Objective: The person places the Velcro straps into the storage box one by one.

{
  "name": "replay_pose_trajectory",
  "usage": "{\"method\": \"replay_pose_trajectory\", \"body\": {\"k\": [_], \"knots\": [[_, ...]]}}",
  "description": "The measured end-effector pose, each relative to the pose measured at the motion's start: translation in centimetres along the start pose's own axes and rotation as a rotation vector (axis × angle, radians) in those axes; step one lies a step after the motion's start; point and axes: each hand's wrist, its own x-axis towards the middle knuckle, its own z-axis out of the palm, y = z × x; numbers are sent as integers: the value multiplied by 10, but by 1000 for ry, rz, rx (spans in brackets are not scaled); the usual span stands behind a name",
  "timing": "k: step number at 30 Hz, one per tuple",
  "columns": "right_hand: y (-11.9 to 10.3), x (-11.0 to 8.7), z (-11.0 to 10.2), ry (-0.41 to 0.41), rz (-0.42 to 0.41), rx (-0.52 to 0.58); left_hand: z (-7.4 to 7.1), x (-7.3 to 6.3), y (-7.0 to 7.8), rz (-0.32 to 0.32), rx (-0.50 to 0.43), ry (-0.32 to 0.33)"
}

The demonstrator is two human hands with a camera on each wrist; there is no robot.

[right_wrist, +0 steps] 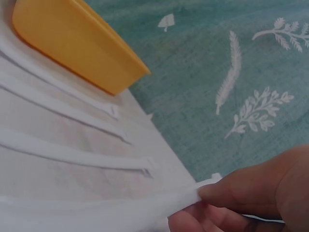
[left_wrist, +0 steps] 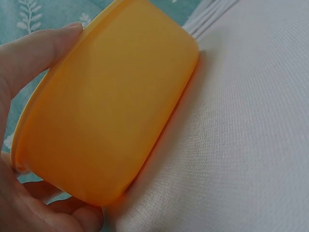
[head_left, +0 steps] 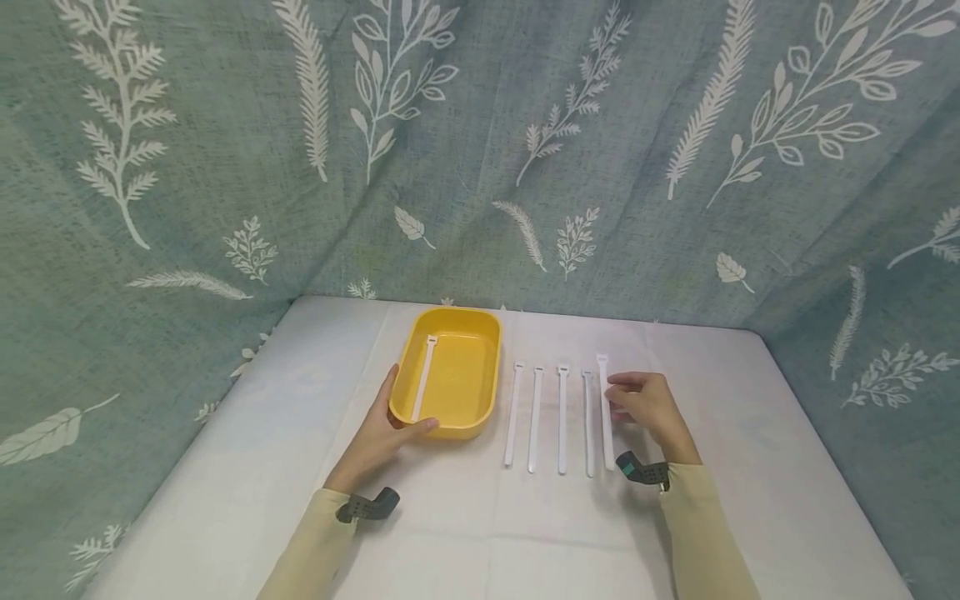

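Note:
My left hand (head_left: pixel 378 437) grips the near left corner of a yellow plastic tub (head_left: pixel 461 379), thumb over the rim and fingers round the outer wall. Inside the tub, one white cable tie (head_left: pixel 424 375) with a slotted head lies lengthwise along the left side. To the right, my right hand (head_left: pixel 651 408) pinches another white cable tie (head_left: pixel 606 425) between thumb and fingers, its slotted head pointing away from me. In the right wrist view the thumb presses on this held tie (right_wrist: pixel 169 205) near its head end. Several more cable ties (head_left: pixel 562 425) lie in a row between tub and right hand.
A white cloth (head_left: pixel 480 508) covers the table, with faint fold lines. Green fabric with white leaf prints (head_left: pixel 465 150) hangs behind and at both sides. Each wrist wears a dark strap with a small camera mount (head_left: pixel 367 505).

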Motion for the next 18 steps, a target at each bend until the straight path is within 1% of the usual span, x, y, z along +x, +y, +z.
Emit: {"method": "replay_pose_trajectory", "body": {"k": [3, 11, 14, 18], "knots": [[-3, -2, 0, -8, 1, 24, -1, -2, 0, 1, 0, -3], [-9, 0, 1, -25, -23, 75, 1, 1, -3, 10, -11, -2], [-16, 2, 3, -34, -44, 93, 1, 1, -3, 0, -8, 7], [-29, 4, 6, -60, -63, 128, 0, 1, -2, 1, 10, 12]]}}
